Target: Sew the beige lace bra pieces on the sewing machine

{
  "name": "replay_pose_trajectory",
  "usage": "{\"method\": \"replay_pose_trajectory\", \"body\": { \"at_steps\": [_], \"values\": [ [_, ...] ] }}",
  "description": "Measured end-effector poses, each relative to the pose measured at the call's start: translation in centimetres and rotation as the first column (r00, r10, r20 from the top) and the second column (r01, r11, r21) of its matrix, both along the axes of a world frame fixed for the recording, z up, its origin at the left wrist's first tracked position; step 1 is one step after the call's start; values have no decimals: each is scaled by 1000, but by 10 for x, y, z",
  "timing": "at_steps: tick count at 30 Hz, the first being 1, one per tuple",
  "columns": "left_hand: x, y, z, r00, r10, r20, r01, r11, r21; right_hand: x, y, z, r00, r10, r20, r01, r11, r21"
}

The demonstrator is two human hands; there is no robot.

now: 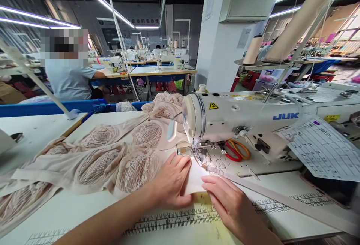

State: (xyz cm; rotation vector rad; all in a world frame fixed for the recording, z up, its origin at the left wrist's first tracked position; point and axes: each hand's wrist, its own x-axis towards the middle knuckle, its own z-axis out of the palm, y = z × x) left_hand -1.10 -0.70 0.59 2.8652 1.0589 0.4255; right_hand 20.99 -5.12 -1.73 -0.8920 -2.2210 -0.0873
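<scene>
My left hand (171, 181) lies flat, fingers stretched, pressing a beige fabric piece (194, 179) on the table just before the presser foot (198, 151) of a white sewing machine (242, 119). To its right, my right hand (229, 203) rests with its fingers together on the fabric's edge, where a long beige strap (281, 200) runs off to the right. A chain of beige lace bra cups (112, 159) trails to the left from the needle area.
Red and orange scissors (237, 149) lie on the machine bed. A printed sheet (323, 149) hangs at the right. Thread cones (253, 50) stand behind the machine. Ruler tape (174, 220) marks the table's front edge. A person (69, 72) sits at another station at the back left.
</scene>
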Motion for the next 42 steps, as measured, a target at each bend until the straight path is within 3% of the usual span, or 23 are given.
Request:
{"method": "replay_pose_trajectory", "body": {
  "at_steps": [15,23,30,38,42],
  "values": [
    [13,18,1,999,-2,-48,5,997,75,-3,1,9,988,-87,125,50,961,270],
    [11,21,-7,993,-44,106,43,999,10,0,0,5,984,-74,163,39,977,210],
    [10,21,-5,997,-46,69,45,999,10,-8,0,9,987,-99,125,74,979,192],
    [8,36,-13,996,-43,82,34,994,104,-14,5,7,977,-127,172,111,989,97],
    [6,33,-3,998,-6,61,-3,989,151,-21,11,5,972,-159,173,139,982,125]
  ]
}}
